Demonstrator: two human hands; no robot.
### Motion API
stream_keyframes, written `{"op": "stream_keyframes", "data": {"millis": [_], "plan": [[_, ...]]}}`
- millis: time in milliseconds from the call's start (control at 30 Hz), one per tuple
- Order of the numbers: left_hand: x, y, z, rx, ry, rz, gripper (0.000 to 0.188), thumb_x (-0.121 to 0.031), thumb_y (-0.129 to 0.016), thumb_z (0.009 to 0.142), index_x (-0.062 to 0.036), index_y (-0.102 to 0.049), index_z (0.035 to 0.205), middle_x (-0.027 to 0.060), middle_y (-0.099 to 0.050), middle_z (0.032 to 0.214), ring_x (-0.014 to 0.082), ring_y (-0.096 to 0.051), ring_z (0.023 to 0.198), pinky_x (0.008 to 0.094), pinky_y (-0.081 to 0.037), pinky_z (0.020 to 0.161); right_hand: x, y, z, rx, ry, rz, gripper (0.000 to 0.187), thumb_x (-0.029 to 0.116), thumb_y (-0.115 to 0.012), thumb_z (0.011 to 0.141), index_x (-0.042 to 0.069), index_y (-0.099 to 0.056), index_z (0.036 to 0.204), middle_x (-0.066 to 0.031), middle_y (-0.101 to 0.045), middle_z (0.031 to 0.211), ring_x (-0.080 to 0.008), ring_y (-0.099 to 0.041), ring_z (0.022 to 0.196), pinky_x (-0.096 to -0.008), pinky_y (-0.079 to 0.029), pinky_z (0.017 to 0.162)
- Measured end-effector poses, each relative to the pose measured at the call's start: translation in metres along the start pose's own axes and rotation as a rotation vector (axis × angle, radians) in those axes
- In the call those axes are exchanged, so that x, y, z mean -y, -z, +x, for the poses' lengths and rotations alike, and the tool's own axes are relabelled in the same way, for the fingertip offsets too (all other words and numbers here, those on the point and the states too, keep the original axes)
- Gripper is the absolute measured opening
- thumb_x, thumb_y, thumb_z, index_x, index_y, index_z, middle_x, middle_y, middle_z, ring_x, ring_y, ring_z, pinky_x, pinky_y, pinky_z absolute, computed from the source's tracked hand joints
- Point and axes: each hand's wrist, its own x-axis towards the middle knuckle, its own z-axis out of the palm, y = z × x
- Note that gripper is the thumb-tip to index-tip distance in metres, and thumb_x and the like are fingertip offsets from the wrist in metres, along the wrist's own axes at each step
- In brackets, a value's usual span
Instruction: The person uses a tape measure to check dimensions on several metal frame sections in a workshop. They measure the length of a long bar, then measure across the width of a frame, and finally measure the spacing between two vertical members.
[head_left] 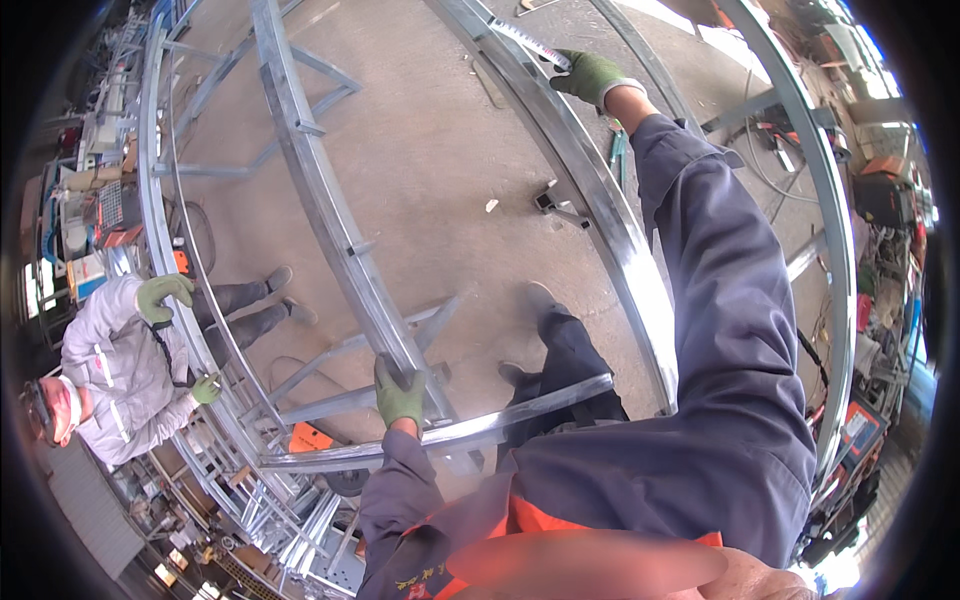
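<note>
My left hand [400, 398], in a green glove, grips the near end of a long silvery metal beam [318, 190], its fingers and thumb parted around the profile. Out at the upper right, my gloved right hand [592, 78] is closed on a white measuring tape [530, 45]. The strip reaches from my fingers to the top of a second metal beam [590, 170]; any case inside my palm is hidden. A metal crossbar [500, 422] runs in front of my body, just below my left hand.
A co-worker [120, 350] with green gloves stands at the left behind another metal rail [160, 200]. A bracket [560, 203] sticks out beside the right beam. Teal-handled pliers [618, 155] lie on the floor. An orange piece [310, 437] shows near the crossbar.
</note>
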Motion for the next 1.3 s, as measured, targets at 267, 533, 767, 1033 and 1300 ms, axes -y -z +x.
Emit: {"op": "stream_keyframes", "data": {"millis": [267,533,767,1033,1300], "plan": [[-0.004,-0.006,0.003,0.006,0.123,-0.014,0.102,-0.034,-0.086,0.083,-0.0055,-0.034,0.165,0.0235,-0.045,0.164,0.0426,-0.047,0.150,0.0438,-0.042,0.122,0.013,-0.011,0.040,0.127,0.003,0.026,0.052,0.030,-0.074,0.096,0.023,-0.065,0.147,-0.0119,-0.079,0.118,-0.0306,-0.075,0.107,-0.0422,-0.058,0.093],[-0.014,-0.004,0.007,-0.006,0.132,0.049,0.099,-0.029,-0.087,0.085,-0.0101,-0.034,0.167,0.0223,-0.051,0.162,0.0377,-0.056,0.144,0.0404,-0.046,0.117,-0.002,-0.003,0.009,-0.186,-0.118,0.262,0.043,0.033,-0.087,0.089,0.015,-0.077,0.127,-0.0056,-0.081,0.100,-0.0191,-0.074,0.087,-0.0366,-0.057,0.080],[-0.147,0.013,0.018,-0.200,-0.150,-0.189,0.068,-0.027,-0.083,0.093,0.0033,-0.057,0.148,0.0252,-0.060,0.149,0.0421,-0.059,0.137,0.0469,-0.048,0.114,0.044,0.045,-0.081,-0.020,0.092,0.612,0.020,0.016,-0.076,0.101,0.012,-0.080,0.120,0.0049,-0.078,0.101,-0.0040,-0.054,0.066,-0.0245,-0.045,0.060],[-0.323,0.064,0.017,-0.192,-0.749,-0.531,0.052,-0.020,-0.080,0.097,0.0009,-0.065,0.142,0.0201,-0.072,0.132,0.0314,-0.069,0.121,0.0401,-0.055,0.101,0.183,0.023,-0.192,0.337,0.093,0.757,0.023,0.009,-0.073,0.103,0.005,-0.076,0.125,-0.0026,-0.080,0.114,-0.0045,-0.065,0.083,-0.0206,-0.052,0.068],[-0.244,0.107,-0.003,-0.314,-0.633,-0.708,0.035,-0.014,-0.077,0.098,-0.0014,-0.073,0.130,0.0158,-0.078,0.114,0.0291,-0.075,0.099,0.0384,-0.059,0.088,0.275,-0.073,-0.256,0.501,0.116,0.907,0.029,0.018,-0.077,0.101,0.008,-0.077,0.128,0.0065,-0.064,0.083,-0.0008,-0.048,0.058,-0.0203,-0.039,0.050]]}}
